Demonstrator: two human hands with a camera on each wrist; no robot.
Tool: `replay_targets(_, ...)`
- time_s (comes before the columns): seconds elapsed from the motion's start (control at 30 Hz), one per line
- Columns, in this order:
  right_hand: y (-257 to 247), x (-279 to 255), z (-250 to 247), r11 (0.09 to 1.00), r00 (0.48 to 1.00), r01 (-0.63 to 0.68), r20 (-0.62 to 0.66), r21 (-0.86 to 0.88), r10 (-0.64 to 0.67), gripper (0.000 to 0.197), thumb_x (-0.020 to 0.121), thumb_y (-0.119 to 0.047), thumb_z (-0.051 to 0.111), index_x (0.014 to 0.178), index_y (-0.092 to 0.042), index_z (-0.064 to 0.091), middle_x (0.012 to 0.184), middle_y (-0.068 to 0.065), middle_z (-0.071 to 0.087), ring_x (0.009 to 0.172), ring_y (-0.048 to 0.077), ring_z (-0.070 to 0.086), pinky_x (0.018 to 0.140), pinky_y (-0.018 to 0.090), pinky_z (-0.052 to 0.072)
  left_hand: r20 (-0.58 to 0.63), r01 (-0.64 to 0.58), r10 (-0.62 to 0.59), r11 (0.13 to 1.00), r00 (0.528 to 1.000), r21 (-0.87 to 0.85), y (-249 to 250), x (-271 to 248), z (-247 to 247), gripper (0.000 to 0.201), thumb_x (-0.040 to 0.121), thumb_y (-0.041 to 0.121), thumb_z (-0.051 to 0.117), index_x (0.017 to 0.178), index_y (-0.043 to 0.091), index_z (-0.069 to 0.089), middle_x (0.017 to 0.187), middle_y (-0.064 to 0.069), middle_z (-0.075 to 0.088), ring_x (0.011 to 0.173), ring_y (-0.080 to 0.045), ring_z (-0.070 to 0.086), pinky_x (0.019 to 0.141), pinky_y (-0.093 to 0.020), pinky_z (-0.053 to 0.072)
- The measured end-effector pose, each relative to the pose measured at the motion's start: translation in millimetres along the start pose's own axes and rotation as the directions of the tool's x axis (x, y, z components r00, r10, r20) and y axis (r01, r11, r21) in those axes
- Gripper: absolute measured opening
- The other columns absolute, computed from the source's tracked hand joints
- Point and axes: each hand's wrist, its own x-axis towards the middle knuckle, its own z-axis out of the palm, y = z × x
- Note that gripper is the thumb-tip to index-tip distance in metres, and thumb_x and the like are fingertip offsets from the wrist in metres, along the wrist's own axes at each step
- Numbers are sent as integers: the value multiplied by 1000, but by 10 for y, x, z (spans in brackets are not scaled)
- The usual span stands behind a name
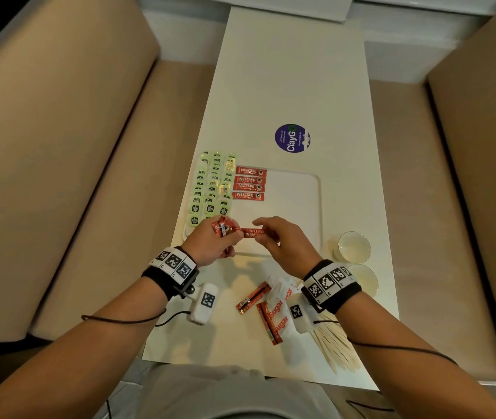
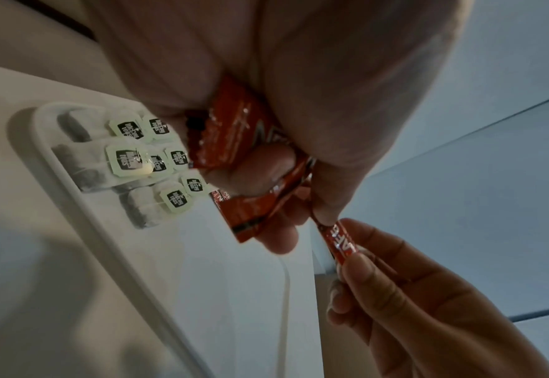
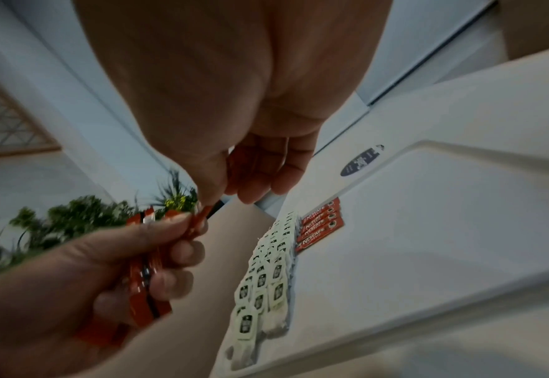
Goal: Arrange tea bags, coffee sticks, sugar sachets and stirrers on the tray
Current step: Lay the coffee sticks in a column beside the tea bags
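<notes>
The left hand [image 1: 210, 241] grips a bundle of coffee sticks [image 1: 221, 226] (their number hidden in the fist), while the right hand [image 1: 283, 241] pinches one stick [image 1: 255, 232] at its end. Beyond both hands, the white tray [image 1: 307, 207] holds four coffee sticks [image 1: 249, 183] beside three columns of tea bags [image 1: 213, 186]. Behind the right wrist lie two more sticks [image 1: 252, 297], sugar sachets [image 1: 280, 309] and wooden stirrers [image 1: 334, 346] on the worktop [image 1: 295, 86]; two cups [image 1: 354, 246] stand to its right.
</notes>
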Motion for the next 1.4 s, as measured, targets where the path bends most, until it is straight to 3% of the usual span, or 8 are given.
replay_targets(0.23, -24, 75, -30, 959, 993, -100, -38, 263, 114, 33, 93, -11, 70, 122, -25, 61, 100, -4, 66, 93, 10, 66, 90, 24, 54, 45, -3, -1, 997, 999, 79, -57, -8, -15, 7, 93, 13, 70, 95, 11, 64, 91, -13, 73, 59, -26, 64, 67, -36, 56)
replay_targets(0.4, -81, 185, -41, 863, 984, -170, 35, 475, 174, 30, 91, -3, 71, 118, -15, 64, 106, 6, 69, 87, 19, 71, 87, 28, 58, 102, -88, 59, 947, 993, 309, -65, -3, 9, 10, 90, 21, 74, 95, 15, 68, 63, 0, 68, 60, -16, 67, 50, -19, 46)
replay_targets(0.63, -139, 204, 15, 874, 975, -216, 141, 436, 171, 48, 96, -4, 63, 140, -15, 48, 102, 5, 68, 65, 10, 62, 64, 34, 55, 22, -92, 90, 984, 996, 150, 56, 47, 16, 20, 89, 24, 76, 101, 11, 66, 67, -11, 67, 61, -20, 64, 49, -24, 46)
replay_targets(0.73, -129, 205, 35, 887, 974, -215, 149, 408, 168, 48, 97, -11, 64, 142, -14, 47, 105, 8, 70, 62, 2, 59, 62, 24, 50, 2, -81, 81, 988, 997, 132, 59, 84, -13, 17, 89, 22, 75, 98, 10, 68, 65, -10, 69, 64, -22, 67, 49, -26, 45)
replay_targets(0.8, -111, 221, 23, 894, 976, -213, 134, 394, 174, 42, 97, -20, 67, 137, -16, 53, 102, 8, 71, 67, 0, 61, 66, 19, 49, -24, -64, 67, 990, 997, 126, 59, 108, -32, 14, 91, 20, 73, 96, 8, 69, 67, -12, 69, 60, -19, 66, 50, -26, 45)
replay_targets(1.03, 136, 291, 55, 896, 954, -300, 101, 327, 282, 13, 98, -30, 66, 96, -19, 73, 83, 6, 72, 72, 13, 65, 81, 45, 57, -143, -30, 30, 1000, 989, 3, 101, 188, -135, 16, 96, 13, 65, 102, -2, 62, 80, -20, 64, 45, -9, 58, 38, -17, 37)
replay_targets(1.27, 226, 421, 54, 835, 933, -351, 87, 424, 348, 12, 94, -23, 72, 92, -12, 75, 80, 4, 71, 67, 8, 64, 73, 28, 55, -71, -31, 34, 999, 997, 41, 92, 296, -195, 17, 92, 10, 69, 106, -1, 66, 69, -15, 62, 48, -12, 59, 40, -18, 39)
replay_targets(1.4, 290, 531, 92, 827, 924, -365, 57, 428, 378, 10, 97, -25, 68, 92, -24, 77, 89, 6, 74, 77, 8, 66, 73, 26, 58, -106, -4, 7, 1000, 994, 29, 108, 415, -181, 8, 93, 7, 68, 99, 2, 66, 67, -14, 60, 43, -9, 55, 41, -18, 40)
